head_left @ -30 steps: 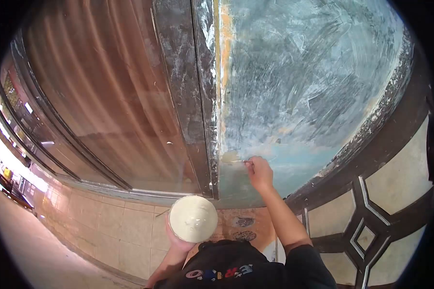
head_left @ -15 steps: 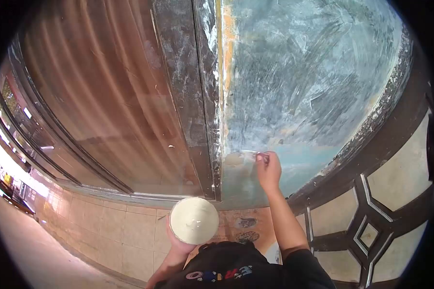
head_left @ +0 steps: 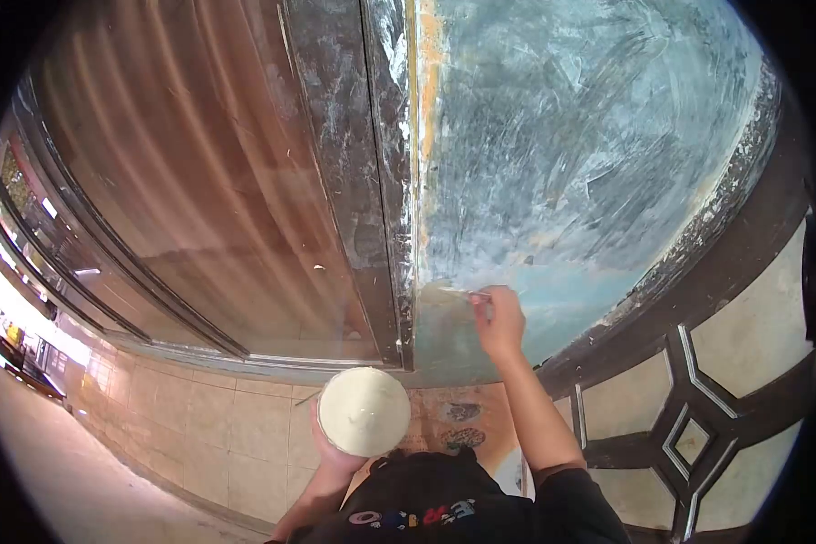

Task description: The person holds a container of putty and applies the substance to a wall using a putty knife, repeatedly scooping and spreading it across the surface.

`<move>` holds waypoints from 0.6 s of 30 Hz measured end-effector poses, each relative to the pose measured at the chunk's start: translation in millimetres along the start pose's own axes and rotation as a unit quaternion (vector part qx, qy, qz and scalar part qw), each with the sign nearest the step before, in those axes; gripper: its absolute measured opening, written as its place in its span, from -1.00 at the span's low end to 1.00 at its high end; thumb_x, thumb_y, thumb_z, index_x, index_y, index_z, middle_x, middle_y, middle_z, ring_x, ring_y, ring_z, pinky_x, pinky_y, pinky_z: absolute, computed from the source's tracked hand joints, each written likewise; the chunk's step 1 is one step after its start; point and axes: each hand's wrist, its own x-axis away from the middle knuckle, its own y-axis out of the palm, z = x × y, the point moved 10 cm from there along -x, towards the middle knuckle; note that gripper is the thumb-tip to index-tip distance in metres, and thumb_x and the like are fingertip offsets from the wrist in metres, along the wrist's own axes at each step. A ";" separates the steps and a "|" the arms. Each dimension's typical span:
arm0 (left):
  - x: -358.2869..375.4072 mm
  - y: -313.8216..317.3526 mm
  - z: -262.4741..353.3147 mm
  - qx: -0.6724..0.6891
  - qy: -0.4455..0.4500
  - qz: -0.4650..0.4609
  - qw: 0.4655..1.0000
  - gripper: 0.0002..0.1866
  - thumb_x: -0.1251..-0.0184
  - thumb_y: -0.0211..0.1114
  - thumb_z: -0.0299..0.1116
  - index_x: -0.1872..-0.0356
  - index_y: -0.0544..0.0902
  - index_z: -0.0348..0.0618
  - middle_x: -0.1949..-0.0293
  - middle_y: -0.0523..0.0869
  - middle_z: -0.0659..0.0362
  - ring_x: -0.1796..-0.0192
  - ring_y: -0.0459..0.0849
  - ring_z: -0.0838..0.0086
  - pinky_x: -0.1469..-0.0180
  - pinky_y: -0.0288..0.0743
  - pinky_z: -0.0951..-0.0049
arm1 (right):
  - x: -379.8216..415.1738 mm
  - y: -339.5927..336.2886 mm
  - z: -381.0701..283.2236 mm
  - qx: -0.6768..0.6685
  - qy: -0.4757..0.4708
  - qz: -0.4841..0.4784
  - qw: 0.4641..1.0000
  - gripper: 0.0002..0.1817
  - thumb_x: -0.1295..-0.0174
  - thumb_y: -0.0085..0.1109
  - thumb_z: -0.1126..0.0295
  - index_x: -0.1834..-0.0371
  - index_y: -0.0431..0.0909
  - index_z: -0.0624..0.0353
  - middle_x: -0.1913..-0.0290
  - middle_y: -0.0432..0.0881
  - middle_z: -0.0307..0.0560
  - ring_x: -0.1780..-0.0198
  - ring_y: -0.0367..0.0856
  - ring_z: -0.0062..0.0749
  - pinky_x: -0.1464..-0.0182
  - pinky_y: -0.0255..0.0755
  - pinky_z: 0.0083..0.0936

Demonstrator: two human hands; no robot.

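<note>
My right hand point(head_left: 500, 319) grips a thin putty knife point(head_left: 467, 293) and presses its blade against the low part of a blue-grey wall point(head_left: 571, 154) smeared with pale filler. The blade lies just right of a dark vertical door frame point(head_left: 363, 181). My left hand point(head_left: 335, 453) holds a round container of cream-coloured putty point(head_left: 364, 411) from below, close to my body; most of that hand is hidden under the container.
A brown corrugated metal shutter point(head_left: 208, 199) fills the left side. Beige floor tiles point(head_left: 236, 426) lie below it, and a dark patterned grille point(head_left: 689, 399) stands at the right. A bright street shows at the far left edge point(head_left: 9, 335).
My right hand with the putty knife swept a little right and up along the wall, then settled slightly lower. The putty container stayed nearly still.
</note>
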 end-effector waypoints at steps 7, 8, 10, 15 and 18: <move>7.8 -2.7 12.6 -0.292 0.139 -0.028 0.946 -0.15 -0.52 -0.38 0.39 -0.59 0.25 0.02 -0.54 0.36 0.03 -0.52 0.39 0.01 -0.50 0.27 -0.24 | -10.8 -5.1 18.4 -0.039 0.075 0.043 0.996 -0.77 -0.38 0.27 0.23 0.09 0.57 0.13 0.15 0.64 -0.04 0.10 0.61 0.00 0.13 0.50 -0.13; 10.4 8.2 15.7 -0.292 0.138 -0.026 0.946 -0.15 -0.52 -0.38 0.39 -0.59 0.25 0.02 -0.54 0.36 0.03 -0.52 0.39 0.01 -0.50 0.27 -0.24 | -9.6 -8.1 19.0 -0.039 0.075 0.041 0.996 -0.77 -0.38 0.27 0.23 0.09 0.57 0.13 0.15 0.64 -0.04 0.10 0.61 0.00 0.13 0.50 -0.13; 11.6 28.5 4.5 -0.082 0.023 -0.002 0.996 -0.14 -0.52 -0.38 0.39 -0.59 0.23 0.00 -0.54 0.36 0.01 -0.51 0.40 0.01 -0.48 0.31 -0.23 | -5.8 -19.5 28.2 -0.073 0.115 0.070 0.988 -0.74 -0.38 0.27 0.21 0.07 0.57 0.17 0.17 0.63 0.00 0.12 0.61 0.00 0.13 0.49 -0.13; 18.5 11.2 11.5 -0.268 0.140 -0.018 0.953 -0.22 -0.57 -0.30 0.28 -0.55 0.27 -0.06 -0.49 0.42 0.00 -0.46 0.46 0.05 -0.43 0.40 -0.16 | 5.8 37.6 -2.1 0.040 0.003 -0.126 0.991 -0.90 -0.38 0.25 0.28 0.13 0.66 -0.03 0.19 0.68 -0.16 0.06 0.63 -0.11 0.10 0.53 -0.15; 28.3 41.1 18.3 -0.293 0.188 -0.042 0.936 -0.36 -0.64 -0.11 0.07 -0.50 0.30 -0.17 -0.42 0.48 -0.04 -0.39 0.56 0.09 -0.36 0.53 -0.06 | -13.6 23.0 -14.4 0.050 -0.055 -0.050 0.996 -0.89 -0.34 0.27 0.30 0.13 0.60 -0.05 0.22 0.63 -0.20 0.13 0.61 -0.11 0.21 0.56 -0.14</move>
